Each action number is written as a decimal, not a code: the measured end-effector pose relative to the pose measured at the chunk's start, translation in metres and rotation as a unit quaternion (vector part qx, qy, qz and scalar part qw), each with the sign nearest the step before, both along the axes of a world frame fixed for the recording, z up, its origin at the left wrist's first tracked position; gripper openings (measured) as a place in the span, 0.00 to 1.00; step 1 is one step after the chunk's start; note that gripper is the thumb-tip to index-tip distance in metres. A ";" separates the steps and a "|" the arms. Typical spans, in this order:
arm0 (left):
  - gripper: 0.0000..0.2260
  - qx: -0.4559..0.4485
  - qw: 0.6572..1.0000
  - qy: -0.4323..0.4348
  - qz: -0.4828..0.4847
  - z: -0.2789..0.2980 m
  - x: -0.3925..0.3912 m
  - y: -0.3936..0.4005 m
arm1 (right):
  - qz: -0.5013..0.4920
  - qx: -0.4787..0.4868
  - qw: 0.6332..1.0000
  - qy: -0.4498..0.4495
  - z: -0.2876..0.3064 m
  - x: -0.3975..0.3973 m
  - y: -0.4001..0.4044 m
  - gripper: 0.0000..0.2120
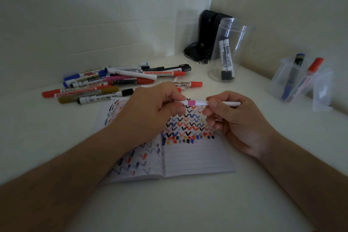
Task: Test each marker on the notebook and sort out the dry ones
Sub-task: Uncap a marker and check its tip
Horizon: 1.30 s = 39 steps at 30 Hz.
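Both hands grip a white marker with a pink band above the open notebook.

Left hand (156,103) and right hand (231,117) fingers pinch the white marker (192,102) over the notebook (197,156); a hard uncapping tug could smear ink or knock the marker pile (116,83).

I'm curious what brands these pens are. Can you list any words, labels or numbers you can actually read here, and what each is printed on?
"WHITEBOARD": on the red-capped marker at the front left of the pile, printed upside down to the camera.
Other markers in the pile: print too small and blurred to read.
Two markers in the clear jar: labels blurred, unreadable.
White marker with a pink band, held in both hands: no readable text.
Notebook: only test squiggles, no words.
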State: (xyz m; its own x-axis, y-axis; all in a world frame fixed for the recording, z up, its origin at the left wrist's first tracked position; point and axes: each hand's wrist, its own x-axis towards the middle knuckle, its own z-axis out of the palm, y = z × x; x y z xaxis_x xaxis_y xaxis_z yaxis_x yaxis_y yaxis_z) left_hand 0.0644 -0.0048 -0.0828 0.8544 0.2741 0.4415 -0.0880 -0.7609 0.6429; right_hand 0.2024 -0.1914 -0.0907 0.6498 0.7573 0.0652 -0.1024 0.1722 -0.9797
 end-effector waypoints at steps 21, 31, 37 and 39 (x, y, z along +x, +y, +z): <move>0.06 0.157 0.987 0.046 -0.010 0.061 -0.023 -0.052 | -0.095 -0.077 0.988 -0.093 0.036 -0.030 -0.111 0.07; 0.07 -0.330 0.922 0.121 -0.162 -0.038 -0.021 -0.291 | -0.317 0.092 0.931 0.156 -0.058 -0.088 -0.314 0.20; 0.10 -0.396 0.836 0.343 -0.164 -0.142 0.002 -0.364 | -0.418 0.022 0.828 0.373 -0.194 -0.109 -0.386 0.04; 0.15 -0.462 0.778 0.405 -0.127 -0.169 0.011 -0.376 | -0.447 -0.024 0.793 0.413 -0.243 -0.112 -0.398 0.05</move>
